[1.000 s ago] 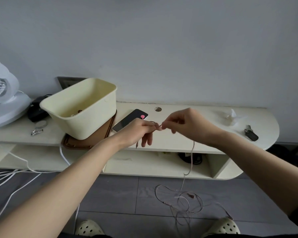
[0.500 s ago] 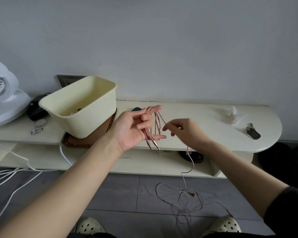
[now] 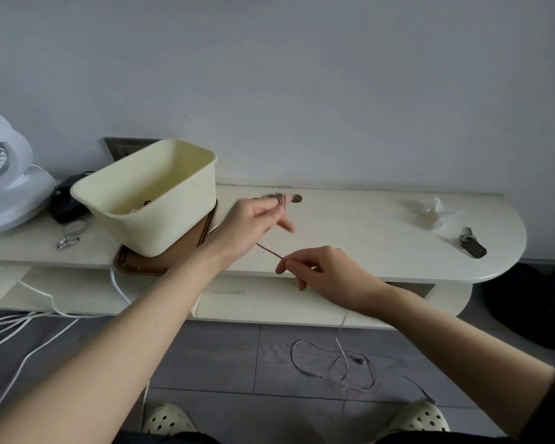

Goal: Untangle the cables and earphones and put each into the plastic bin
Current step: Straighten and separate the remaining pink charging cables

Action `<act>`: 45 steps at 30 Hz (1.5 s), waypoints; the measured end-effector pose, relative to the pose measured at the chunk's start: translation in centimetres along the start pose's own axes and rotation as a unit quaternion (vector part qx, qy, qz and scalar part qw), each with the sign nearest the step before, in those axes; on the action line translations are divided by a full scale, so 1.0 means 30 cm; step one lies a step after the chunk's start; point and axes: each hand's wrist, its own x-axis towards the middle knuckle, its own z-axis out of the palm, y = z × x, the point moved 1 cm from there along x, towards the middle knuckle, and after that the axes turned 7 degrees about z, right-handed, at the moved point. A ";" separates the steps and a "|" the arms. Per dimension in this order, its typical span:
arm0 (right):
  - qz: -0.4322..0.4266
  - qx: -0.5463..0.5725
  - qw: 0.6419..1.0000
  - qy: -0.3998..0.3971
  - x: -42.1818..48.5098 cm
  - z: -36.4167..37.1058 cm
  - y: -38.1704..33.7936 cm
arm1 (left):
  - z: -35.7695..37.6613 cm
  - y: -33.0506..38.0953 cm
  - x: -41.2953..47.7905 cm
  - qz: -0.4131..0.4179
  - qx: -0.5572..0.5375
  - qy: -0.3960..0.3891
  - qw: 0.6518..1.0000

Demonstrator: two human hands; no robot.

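Head view: the left hand hovers just right of the plastic bin, level with its wall, blurred, with dark pink loops of the earphone cable lying round its raised fingertips, so it holds the coiled part. The right hand is further right of the bin and nearer the person, thumb and forefinger closed in a narrow pinch on the same cable. Between the two grips a short stretch runs nearly straight, slanting up toward the bin. From the right hand the rest drops to a loose tangle on the floor, well below and right of the bin. The left hand is much the nearer to the bin's open top; I judge the coil goes in from there, once the floor length has been drawn up along that slanting line
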 end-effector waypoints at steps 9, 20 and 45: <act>-0.008 -0.050 0.997 0.063 0.035 -0.182 -0.045 | 0.043 -0.006 -0.043 -0.093 -0.085 -0.111 0.986; -0.019 0.115 0.985 0.124 0.088 -0.185 -0.034 | 0.009 0.052 -0.001 -0.030 -0.527 -0.161 0.834; -0.032 -0.015 0.996 0.081 0.023 -0.209 -0.086 | 0.020 0.027 -0.029 -0.069 -0.012 -0.110 0.991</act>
